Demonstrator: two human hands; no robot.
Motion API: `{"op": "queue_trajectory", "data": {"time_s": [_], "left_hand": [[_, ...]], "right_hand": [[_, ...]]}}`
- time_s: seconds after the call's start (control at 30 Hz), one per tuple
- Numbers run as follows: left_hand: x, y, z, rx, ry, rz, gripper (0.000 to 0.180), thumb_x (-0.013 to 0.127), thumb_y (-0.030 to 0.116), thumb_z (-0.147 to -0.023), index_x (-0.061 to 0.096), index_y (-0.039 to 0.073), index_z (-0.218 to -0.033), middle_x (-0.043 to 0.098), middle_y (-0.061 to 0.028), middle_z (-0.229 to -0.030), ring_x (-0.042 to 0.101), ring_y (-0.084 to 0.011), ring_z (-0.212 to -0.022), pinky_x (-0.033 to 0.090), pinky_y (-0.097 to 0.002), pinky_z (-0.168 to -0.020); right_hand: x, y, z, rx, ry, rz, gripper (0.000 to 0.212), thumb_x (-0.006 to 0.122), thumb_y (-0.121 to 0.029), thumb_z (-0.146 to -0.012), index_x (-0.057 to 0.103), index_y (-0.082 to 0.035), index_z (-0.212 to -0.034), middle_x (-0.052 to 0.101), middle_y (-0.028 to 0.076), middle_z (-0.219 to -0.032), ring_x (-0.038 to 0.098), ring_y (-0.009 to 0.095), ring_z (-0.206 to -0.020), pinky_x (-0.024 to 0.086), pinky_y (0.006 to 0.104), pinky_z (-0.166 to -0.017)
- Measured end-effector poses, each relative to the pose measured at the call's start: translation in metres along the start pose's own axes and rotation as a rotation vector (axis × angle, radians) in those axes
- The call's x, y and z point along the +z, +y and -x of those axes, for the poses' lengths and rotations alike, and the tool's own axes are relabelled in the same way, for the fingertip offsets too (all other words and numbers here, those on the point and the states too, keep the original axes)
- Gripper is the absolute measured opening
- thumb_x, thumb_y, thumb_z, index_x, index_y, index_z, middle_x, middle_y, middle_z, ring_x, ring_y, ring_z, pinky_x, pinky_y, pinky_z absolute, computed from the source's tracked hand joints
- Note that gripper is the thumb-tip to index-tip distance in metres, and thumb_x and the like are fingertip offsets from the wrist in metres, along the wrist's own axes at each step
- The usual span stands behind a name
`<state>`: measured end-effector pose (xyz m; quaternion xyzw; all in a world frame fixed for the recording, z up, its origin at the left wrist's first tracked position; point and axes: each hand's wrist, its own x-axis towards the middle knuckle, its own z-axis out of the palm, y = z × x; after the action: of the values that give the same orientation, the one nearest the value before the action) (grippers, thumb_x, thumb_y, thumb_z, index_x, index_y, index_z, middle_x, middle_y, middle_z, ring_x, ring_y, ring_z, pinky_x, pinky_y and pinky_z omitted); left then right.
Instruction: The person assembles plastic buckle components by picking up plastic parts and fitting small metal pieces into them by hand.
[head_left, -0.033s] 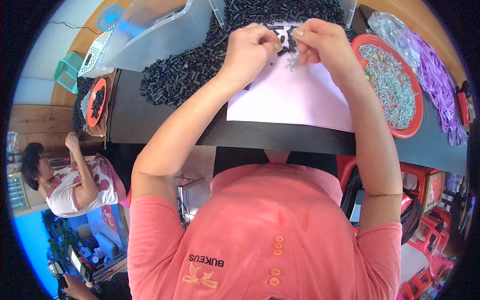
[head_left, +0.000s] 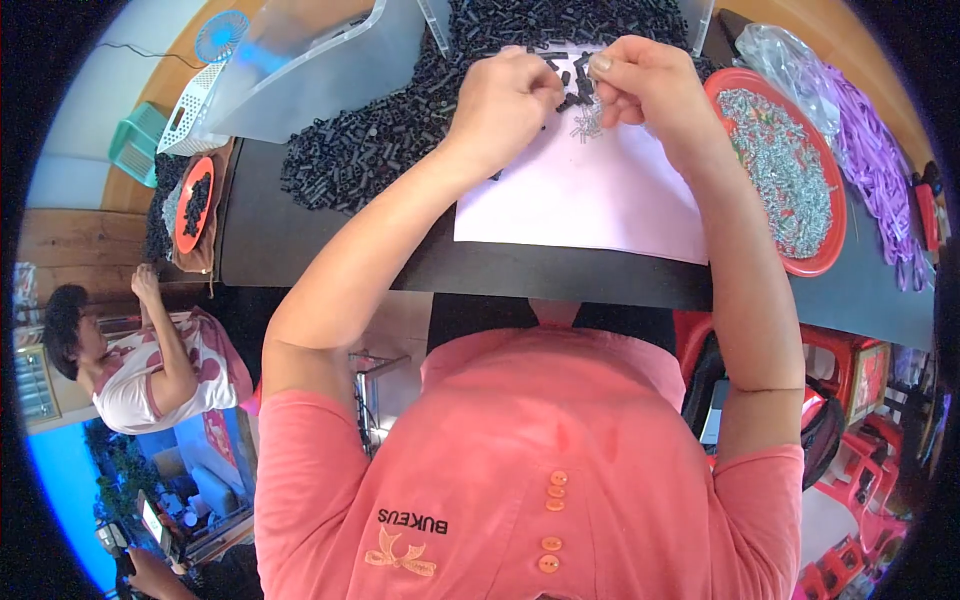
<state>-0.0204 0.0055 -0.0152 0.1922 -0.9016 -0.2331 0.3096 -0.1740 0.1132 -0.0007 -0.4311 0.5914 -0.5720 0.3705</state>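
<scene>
My left hand [head_left: 505, 108] is closed, its thumb and fingertips pressed together over the far part of a white sheet [head_left: 580, 205]. Whatever it may hold is hidden by the fingers. Facing it, my right hand [head_left: 645, 85] is also closed, thumb against curled fingers; I cannot make out anything in that pinch. Several small black tubular plastic pieces [head_left: 574, 98] lie on the sheet between both hands. A small cluster of thin silvery spring-like pieces [head_left: 586, 126] rests just below the right fingertips.
A big heap of black pieces [head_left: 370, 150] spreads left and behind, by a clear plastic bin [head_left: 310, 75]. To the right are a red basin [head_left: 838, 225] of silvery pieces, a clear bag [head_left: 785, 70] and purple straps [head_left: 870, 150]. Another person [head_left: 165, 365] sits at left near an orange plate [head_left: 183, 215].
Both hands have shifted only very slightly, still closed over the same spot. Nothing else has visibly moved.
</scene>
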Motion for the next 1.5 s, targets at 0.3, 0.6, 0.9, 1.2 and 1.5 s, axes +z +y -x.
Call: {"op": "queue_trajectory", "data": {"time_s": [0.3,0.6,0.9,1.2,1.5], "left_hand": [[0.021,-0.001,-0.007,0.072,-0.049,-0.257,0.014,0.067,0.012,-0.074,0.066,0.001,-0.082,0.065,-0.0092,-0.08,0.063,-0.0261,-0.071,0.049,-0.0361,-0.062],[-0.007,0.017,0.012,-0.336,-0.005,0.709,0.01,0.067,0.001,-0.082,0.066,0.0,-0.092,0.062,-0.0028,-0.075,0.052,-0.0075,-0.056,0.042,-0.0203,-0.049],[-0.007,0.017,0.018,-0.397,0.005,0.848,0.011,0.067,0.002,-0.083,0.064,-0.001,-0.093,0.064,-0.0049,-0.077,0.056,-0.0091,-0.056,0.044,-0.0218,-0.048],[-0.01,0.008,0.019,-0.501,0.001,1.137,0.015,0.067,0.002,-0.081,0.061,-0.004,-0.093,0.064,-0.0088,-0.075,0.057,-0.0117,-0.053,0.043,-0.0224,-0.045],[-0.008,0.007,0.021,-0.526,0.117,1.245,0.016,0.065,0.0,-0.083,0.06,-0.006,-0.096,0.066,-0.0134,-0.079,0.058,-0.0143,-0.054,0.046,-0.0237,-0.048]], "right_hand": [[-0.002,-0.002,0.001,-0.02,0.025,-0.017,0.016,0.064,-0.017,-0.085,0.059,-0.003,-0.077,0.057,0.003,-0.063,0.054,0.012,-0.047,0.044,0.0244,-0.044],[0.001,-0.004,0.003,-0.035,-0.018,0.011,0.017,0.062,-0.016,-0.085,0.059,-0.002,-0.077,0.057,0.003,-0.063,0.054,0.011,-0.049,0.043,0.0243,-0.046],[0.021,0.0,0.007,-0.357,0.054,0.224,0.015,0.06,-0.016,-0.085,0.06,-0.001,-0.082,0.059,0.004,-0.065,0.056,0.012,-0.057,0.044,0.0269,-0.053],[0.027,0.013,0.006,-0.202,-0.005,0.15,0.015,0.058,-0.017,-0.092,0.06,-0.003,-0.087,0.059,0.0,-0.071,0.055,0.007,-0.064,0.041,0.0205,-0.057],[0.035,0.011,0.007,-0.028,0.038,-0.12,0.017,0.059,-0.019,-0.09,0.061,-0.002,-0.087,0.062,0.005,-0.07,0.058,0.011,-0.058,0.046,0.0227,-0.053]]}}
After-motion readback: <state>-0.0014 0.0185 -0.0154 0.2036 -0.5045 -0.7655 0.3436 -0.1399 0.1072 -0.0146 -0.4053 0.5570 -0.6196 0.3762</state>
